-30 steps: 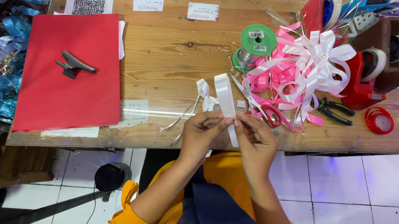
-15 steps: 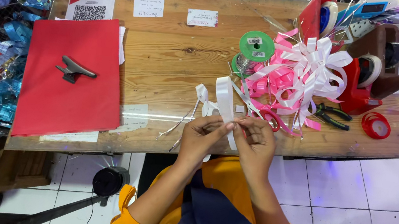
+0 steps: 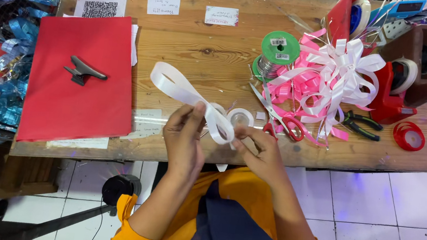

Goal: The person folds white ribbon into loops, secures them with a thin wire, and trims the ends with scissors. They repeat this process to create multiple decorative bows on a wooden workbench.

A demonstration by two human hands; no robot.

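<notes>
Fingers [image 3: 201, 114] of left hand [image 3: 184, 138] pinch the white ribbon [image 3: 184, 91] at centre frame, closed tight on it; right hand [image 3: 260, 154] nips the same strip at the loop's crossing, thumb & forefinger shut. Ribbon sits over table [image 3: 204, 55] edge, one big loop reaching up-left, smaller loop curled betw. both hands, prob. held there so folds don't spring apart. Tape roll [image 3: 240, 117] lies just behind, scissors [image 3: 277, 116] to its right, within reach. Red sheet [image 3: 78, 76] w/ metal clip [image 3: 84, 70] at left. Pink-white bow [image 3: 328, 82] upper right. Ribbon's tail is hidden under right hand; exact pinch point hard to make out. Dispenser [image 3: 402, 81] cut off partly at right.
</notes>
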